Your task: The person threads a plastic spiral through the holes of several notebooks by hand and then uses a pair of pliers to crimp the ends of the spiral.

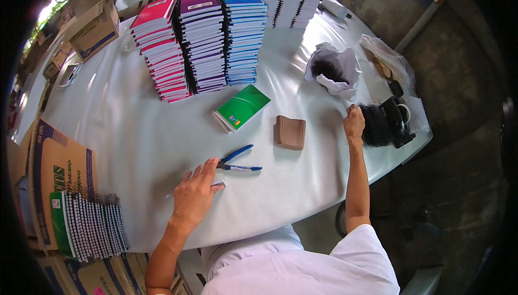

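Observation:
My left hand (194, 195) rests palm down on the table with its fingers stretched out, beside blue-handled pliers (237, 160) that lie open. A small pale piece (218, 183) shows by its thumb; I cannot make out what it is. At the right, my right hand (354, 123) has its fingers pinched together on what looks like the end of a black spiral binding coil (376, 126) from a bundle of them. A green notebook (244, 106) lies beyond the pliers. Between it and my right hand sits a brown curved block (291, 132).
Tall stacks of pink (162, 52), purple (202, 44) and blue notebooks (243, 33) stand at the back. Crumpled paper holding dark coils (334, 70) sits at the right. Coil-bound notebooks (89, 225) stand by a carton (65, 157) at the left; another carton (94, 30) is farther back.

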### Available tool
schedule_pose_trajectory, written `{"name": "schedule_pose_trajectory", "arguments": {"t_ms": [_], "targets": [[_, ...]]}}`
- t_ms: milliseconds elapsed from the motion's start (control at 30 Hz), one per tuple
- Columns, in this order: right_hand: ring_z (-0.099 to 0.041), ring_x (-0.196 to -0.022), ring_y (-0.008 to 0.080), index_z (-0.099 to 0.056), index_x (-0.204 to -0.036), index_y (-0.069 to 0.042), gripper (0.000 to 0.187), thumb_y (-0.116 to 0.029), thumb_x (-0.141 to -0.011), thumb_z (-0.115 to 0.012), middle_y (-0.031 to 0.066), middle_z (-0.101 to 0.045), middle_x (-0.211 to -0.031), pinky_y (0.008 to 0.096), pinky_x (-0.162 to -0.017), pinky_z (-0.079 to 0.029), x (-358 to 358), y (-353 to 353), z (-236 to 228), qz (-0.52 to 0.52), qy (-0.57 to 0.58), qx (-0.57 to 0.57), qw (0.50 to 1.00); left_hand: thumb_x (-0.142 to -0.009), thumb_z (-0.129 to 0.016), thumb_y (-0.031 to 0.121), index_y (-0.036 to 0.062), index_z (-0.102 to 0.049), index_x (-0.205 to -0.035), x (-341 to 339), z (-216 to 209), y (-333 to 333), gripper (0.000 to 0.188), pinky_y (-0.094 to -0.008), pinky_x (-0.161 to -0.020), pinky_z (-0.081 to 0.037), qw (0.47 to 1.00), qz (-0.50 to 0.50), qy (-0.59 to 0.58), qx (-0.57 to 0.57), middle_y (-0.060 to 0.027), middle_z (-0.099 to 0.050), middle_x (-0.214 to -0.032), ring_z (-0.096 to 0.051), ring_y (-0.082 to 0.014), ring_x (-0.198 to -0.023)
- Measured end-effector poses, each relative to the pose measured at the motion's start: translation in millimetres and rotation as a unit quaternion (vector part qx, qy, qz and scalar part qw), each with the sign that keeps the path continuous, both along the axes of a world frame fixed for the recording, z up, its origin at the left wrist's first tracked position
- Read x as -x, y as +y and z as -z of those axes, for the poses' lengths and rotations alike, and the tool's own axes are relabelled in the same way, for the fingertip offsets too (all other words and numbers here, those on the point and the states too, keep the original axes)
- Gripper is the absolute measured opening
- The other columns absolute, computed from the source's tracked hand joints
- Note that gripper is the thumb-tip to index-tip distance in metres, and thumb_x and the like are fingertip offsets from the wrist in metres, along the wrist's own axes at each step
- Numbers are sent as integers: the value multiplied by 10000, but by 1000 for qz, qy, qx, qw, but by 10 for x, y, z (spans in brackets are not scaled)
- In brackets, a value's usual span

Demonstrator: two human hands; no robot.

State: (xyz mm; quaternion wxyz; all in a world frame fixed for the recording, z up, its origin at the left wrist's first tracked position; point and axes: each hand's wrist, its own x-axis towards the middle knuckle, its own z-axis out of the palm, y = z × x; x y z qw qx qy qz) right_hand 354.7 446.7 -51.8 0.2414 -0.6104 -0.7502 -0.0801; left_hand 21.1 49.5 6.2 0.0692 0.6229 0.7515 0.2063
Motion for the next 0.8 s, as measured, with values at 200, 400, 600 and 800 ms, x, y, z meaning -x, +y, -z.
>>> {"name": "schedule_pose_trajectory", "arguments": {"t_ms": [200, 400, 600, 800], "targets": [[-635, -803, 285, -681, -1021, -28, 183, -47, -838, -685, 138, -629, -926, 348, -739, -522, 1142, -1357, -550, -430, 211, 183, 859, -889, -648, 321, 176, -476, -1408, 93, 42, 3, 566, -476, -1010, -464, 999, 9, 48, 3, -43, -608, -1325, -606, -322, -1169], [-631, -724, 247, -701, -1002, -62, 188, -28, -817, -709, 82, -659, -843, 351, -687, -516, 1823, -2354, -602, -519, 219, 340, 753, -883, -640, 363, 236, -497, -1397, 105, 71, 8, 548, -488, -1000, -467, 994, -9, 107, -6, -1, -630, -1291, -622, -313, -1145], [-631, -738, 255, -690, -988, -52, 154, -55, -834, -703, 90, -665, -838, 371, -683, -511, 1907, -2288, -538, -606, 182, 337, 697, -858, -667, 348, 234, -502, -1394, 96, 101, 21, 572, -461, -958, -502, 997, -22, 68, -8, -1, -635, -1282, -626, -316, -1134], [-633, -829, 301, -608, -1072, -24, 209, -100, -884, -660, 136, -634, -972, 419, -719, -508, 1909, -2316, -721, -598, 103, 359, 709, -858, -676, 337, 238, -509, -1387, 98, 74, 25, 563, -399, -845, -560, 998, -23, 62, -11, 5, -633, -1281, -650, -289, -1097]]}}
